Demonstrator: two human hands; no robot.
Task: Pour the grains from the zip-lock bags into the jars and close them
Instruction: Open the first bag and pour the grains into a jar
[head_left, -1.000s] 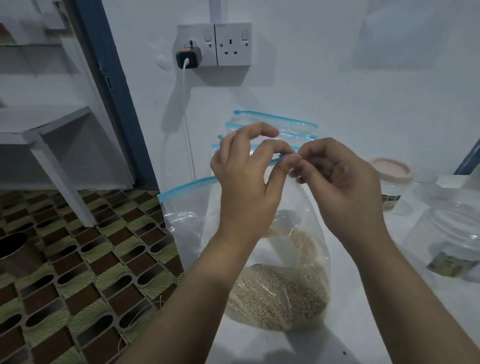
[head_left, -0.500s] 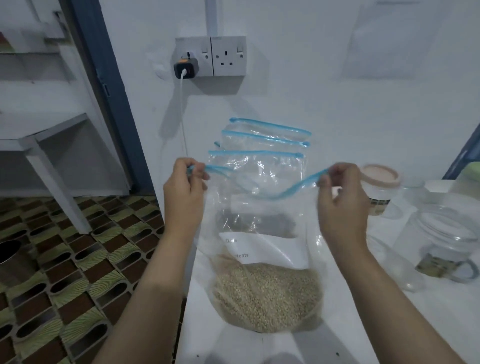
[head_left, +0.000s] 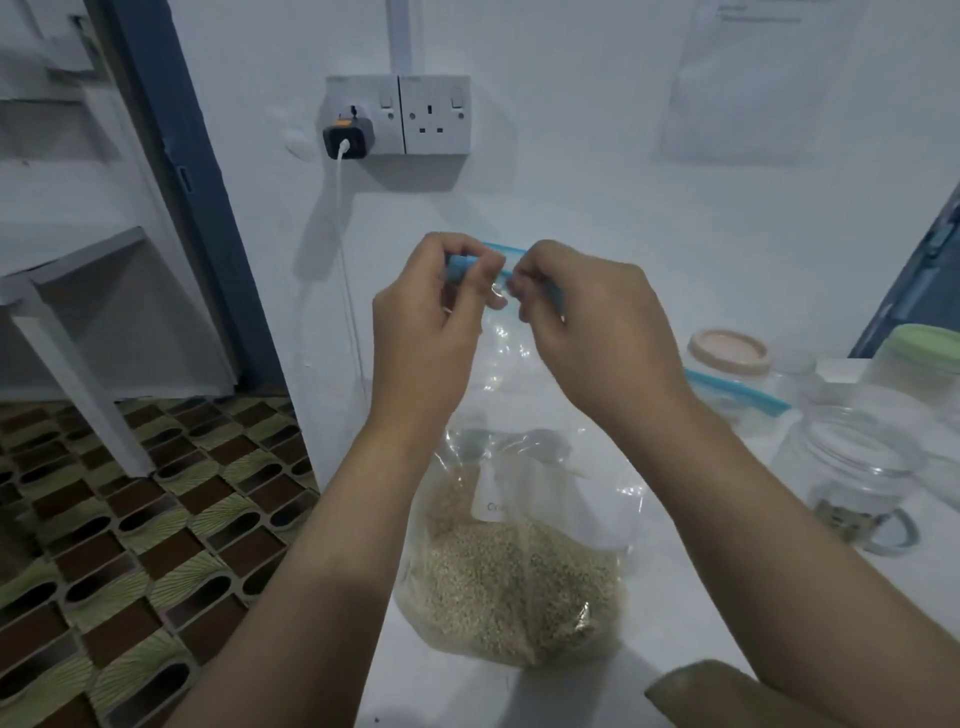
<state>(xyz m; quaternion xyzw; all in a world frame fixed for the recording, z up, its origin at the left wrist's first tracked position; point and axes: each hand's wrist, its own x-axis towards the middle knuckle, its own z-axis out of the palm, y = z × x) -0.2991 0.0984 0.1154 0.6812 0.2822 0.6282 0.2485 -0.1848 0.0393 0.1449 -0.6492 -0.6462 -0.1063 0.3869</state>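
Observation:
A clear zip-lock bag (head_left: 519, 571) with pale grains in its bottom stands on the white table (head_left: 701, 597), held up by its blue zip strip. My left hand (head_left: 426, 322) and my right hand (head_left: 582, 322) are close together at the top, each pinching the gathered blue strip. An open glass jar (head_left: 857, 467) with a handle stands to the right, empty but for its label. A jar with a pinkish lid (head_left: 727, 351) sits further back. Whether the bag's mouth is open I cannot tell.
Another zip-lock bag's blue strip (head_left: 737, 389) lies behind my right arm. A green-lidded container (head_left: 930, 353) stands at the far right. A charger (head_left: 347, 137) hangs from the wall socket, its cable running down. The table's left edge drops to the patterned floor (head_left: 130, 545).
My hands, spread apart half a second ago with the bag's mouth stretched wide, have come together at the top, bunching the blue strip. The bags standing behind are now hidden.

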